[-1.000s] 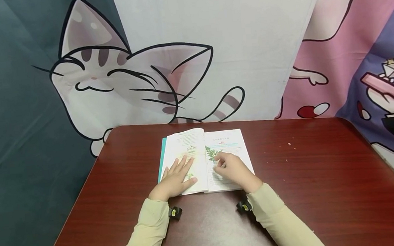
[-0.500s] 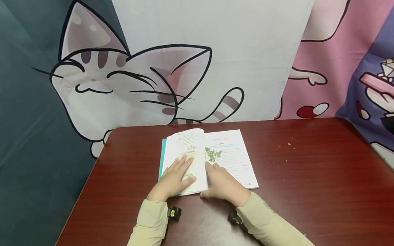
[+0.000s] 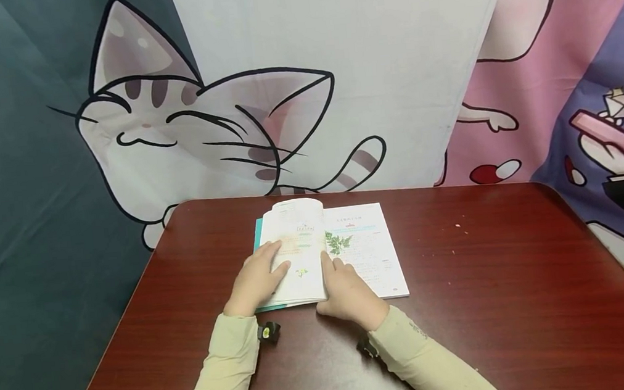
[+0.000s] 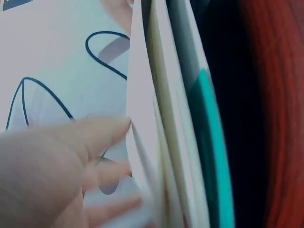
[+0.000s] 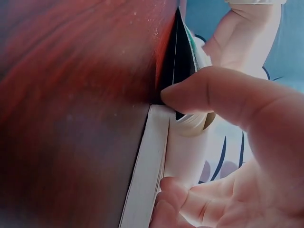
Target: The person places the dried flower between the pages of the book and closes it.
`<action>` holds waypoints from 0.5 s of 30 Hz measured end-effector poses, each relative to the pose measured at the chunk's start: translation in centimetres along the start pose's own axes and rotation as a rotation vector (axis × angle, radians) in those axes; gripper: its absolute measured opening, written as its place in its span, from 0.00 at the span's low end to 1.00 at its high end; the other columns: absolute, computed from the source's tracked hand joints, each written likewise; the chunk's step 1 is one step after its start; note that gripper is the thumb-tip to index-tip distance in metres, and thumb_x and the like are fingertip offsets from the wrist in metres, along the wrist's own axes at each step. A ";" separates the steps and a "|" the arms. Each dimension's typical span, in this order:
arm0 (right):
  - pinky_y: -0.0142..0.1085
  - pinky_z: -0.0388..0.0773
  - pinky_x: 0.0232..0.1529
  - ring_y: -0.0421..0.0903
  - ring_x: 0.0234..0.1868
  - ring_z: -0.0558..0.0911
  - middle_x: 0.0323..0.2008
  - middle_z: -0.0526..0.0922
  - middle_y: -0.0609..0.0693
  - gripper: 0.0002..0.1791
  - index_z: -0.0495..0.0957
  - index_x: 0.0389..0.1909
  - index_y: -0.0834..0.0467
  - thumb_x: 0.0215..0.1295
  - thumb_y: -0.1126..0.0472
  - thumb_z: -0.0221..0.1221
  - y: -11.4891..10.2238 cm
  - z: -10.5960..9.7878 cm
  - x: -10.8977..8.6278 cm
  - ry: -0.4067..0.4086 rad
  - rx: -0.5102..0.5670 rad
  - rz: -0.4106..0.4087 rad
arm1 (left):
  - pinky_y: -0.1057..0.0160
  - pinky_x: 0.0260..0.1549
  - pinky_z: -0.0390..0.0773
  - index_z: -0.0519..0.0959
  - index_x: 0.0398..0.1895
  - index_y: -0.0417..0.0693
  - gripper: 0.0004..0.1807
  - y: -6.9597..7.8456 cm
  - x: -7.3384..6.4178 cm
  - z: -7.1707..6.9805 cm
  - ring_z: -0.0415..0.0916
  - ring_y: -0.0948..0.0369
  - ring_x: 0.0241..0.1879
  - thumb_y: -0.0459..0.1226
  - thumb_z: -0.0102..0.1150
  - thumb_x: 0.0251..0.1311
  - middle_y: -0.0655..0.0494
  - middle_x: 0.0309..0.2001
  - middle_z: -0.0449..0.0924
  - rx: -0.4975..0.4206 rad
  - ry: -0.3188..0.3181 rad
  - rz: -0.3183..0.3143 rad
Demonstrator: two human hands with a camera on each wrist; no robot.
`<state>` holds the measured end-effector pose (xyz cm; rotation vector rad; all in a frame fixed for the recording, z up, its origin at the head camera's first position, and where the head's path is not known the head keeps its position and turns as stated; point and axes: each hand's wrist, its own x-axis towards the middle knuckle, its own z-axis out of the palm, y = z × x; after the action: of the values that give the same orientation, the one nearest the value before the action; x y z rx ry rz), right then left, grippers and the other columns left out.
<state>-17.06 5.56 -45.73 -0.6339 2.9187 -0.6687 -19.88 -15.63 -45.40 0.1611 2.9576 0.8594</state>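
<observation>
An open book [image 3: 361, 277] with printed pages and green leaf pictures lies on the table. Its teal cover [image 4: 209, 142] shows past the left-hand pages, which bow up and fan apart at their edges. My left hand [image 3: 252, 277] rests on the left page near its outer edge, fingers spread loosely; in the left wrist view they are blurred against the page. At the bottom of the gutter, my right hand [image 3: 348, 288] holds the book by the spine. Its thumb [image 5: 187, 92] is at the lower edge, its bent fingers [image 5: 173, 190] on the right page side.
The dark red wooden table [image 3: 494, 303] extends all around the book. Small pale scraps [image 3: 457, 225] lie to the right. Behind the table hangs a cloth backdrop [image 3: 391, 76] with a cartoon cat. Each wrist carries a small black camera [image 3: 269, 332].
My right hand has moved left and down from the right page to the foot of the gutter. My left hand has slid toward the outer edge, and the left pages bow up more.
</observation>
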 end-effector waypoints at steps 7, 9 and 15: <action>0.50 0.77 0.53 0.65 0.49 0.78 0.57 0.76 0.69 0.60 0.52 0.74 0.76 0.45 0.57 0.73 0.2 -0.2 -0.1 -0.015 0.033 -0.017 | 0.35 0.65 0.64 0.55 0.77 0.32 0.40 -0.7 0.0 -1.3 0.61 0.32 0.68 0.51 0.48 0.75 0.27 0.71 0.60 -0.090 0.044 -0.217; 0.50 0.77 0.53 0.64 0.49 0.78 0.58 0.76 0.69 0.60 0.51 0.75 0.75 0.45 0.57 0.73 0.2 -0.3 -0.1 -0.018 0.041 -0.019 | 0.35 0.66 0.63 0.53 0.77 0.30 0.41 -0.9 0.0 -1.6 0.61 0.32 0.69 0.52 0.47 0.75 0.25 0.71 0.59 -0.114 0.029 -0.248; 0.47 0.77 0.43 0.57 0.41 0.77 0.49 0.77 0.65 0.58 0.54 0.76 0.70 0.44 0.58 0.71 0.2 -0.5 -0.3 -0.008 0.042 -0.041 | 0.37 0.67 0.63 0.50 0.78 0.30 0.43 -1.8 0.1 -2.5 0.61 0.36 0.71 0.51 0.50 0.73 0.28 0.73 0.58 -0.226 -0.026 -0.265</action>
<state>-16.99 6.04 -45.33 -0.6925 2.8831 -0.7283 -20.31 -18.43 -44.23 -0.2233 2.7442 1.1266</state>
